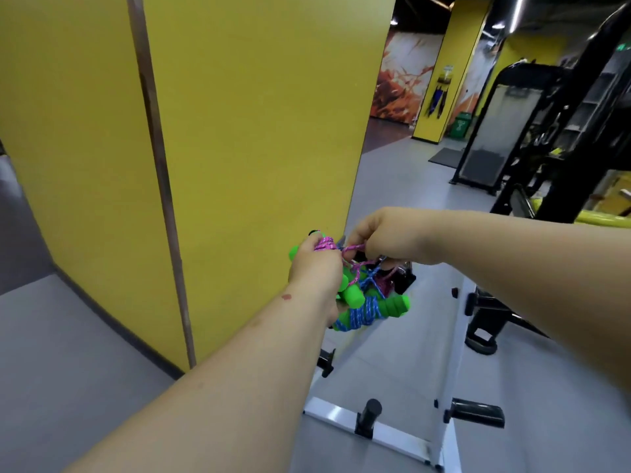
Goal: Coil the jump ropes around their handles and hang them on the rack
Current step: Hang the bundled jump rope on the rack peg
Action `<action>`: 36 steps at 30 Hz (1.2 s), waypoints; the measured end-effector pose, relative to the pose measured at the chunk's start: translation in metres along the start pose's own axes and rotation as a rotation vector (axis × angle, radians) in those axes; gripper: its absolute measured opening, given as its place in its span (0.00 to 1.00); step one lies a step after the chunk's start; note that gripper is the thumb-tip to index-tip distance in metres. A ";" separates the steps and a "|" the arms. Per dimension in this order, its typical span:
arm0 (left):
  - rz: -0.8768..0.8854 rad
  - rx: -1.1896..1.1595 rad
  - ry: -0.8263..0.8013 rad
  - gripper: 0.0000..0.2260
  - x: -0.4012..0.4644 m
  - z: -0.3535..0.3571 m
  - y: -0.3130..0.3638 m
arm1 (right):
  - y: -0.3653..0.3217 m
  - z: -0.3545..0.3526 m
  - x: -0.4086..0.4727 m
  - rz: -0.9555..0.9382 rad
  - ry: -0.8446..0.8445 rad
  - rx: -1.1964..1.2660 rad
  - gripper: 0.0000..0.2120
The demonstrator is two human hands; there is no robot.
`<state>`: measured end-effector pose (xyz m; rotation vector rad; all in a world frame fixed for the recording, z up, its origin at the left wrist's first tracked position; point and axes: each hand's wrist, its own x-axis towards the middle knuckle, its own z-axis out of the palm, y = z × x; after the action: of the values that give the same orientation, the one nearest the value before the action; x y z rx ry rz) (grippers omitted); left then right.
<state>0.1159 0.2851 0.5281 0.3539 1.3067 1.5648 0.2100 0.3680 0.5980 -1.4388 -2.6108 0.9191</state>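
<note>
green foam handles [309, 249] wound in pink rope [324, 244] point toward 10 o'clock, gripped in the left hand [316, 268]. the right hand [379, 233] at 2 o'clock pinches the pink cord. a blue-wrapped bundle [367, 310] hangs below, long axis 2-to-8, against the white rack [454, 336].

This is a gym. Black weight machines [532, 131] line the right side over a grey rubber floor [403, 172], and a white storage rack [454, 336] with black pegs stands beside a yellow pillar [239, 131]. Green-handled jump ropes [368, 308] hang at the rack.
</note>
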 end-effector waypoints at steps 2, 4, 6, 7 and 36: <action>-0.014 -0.001 -0.022 0.26 0.019 0.002 -0.002 | 0.008 -0.003 0.022 0.021 -0.036 0.006 0.19; -0.021 -0.020 -0.033 0.29 0.038 0.004 -0.008 | 0.015 -0.005 0.041 0.035 -0.060 -0.002 0.20; -0.033 -0.053 -0.027 0.31 0.056 0.008 -0.014 | 0.021 -0.005 0.057 0.044 -0.078 -0.054 0.20; -0.041 -0.068 -0.020 0.32 0.064 0.010 -0.018 | 0.023 -0.005 0.064 0.044 -0.080 -0.088 0.19; -0.374 0.161 -0.050 0.05 0.121 0.025 -0.003 | 0.050 -0.025 0.126 0.259 -0.032 0.084 0.11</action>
<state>0.0832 0.3984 0.4905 0.2302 1.3735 1.1356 0.1835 0.4981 0.5611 -1.7827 -2.4120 1.0685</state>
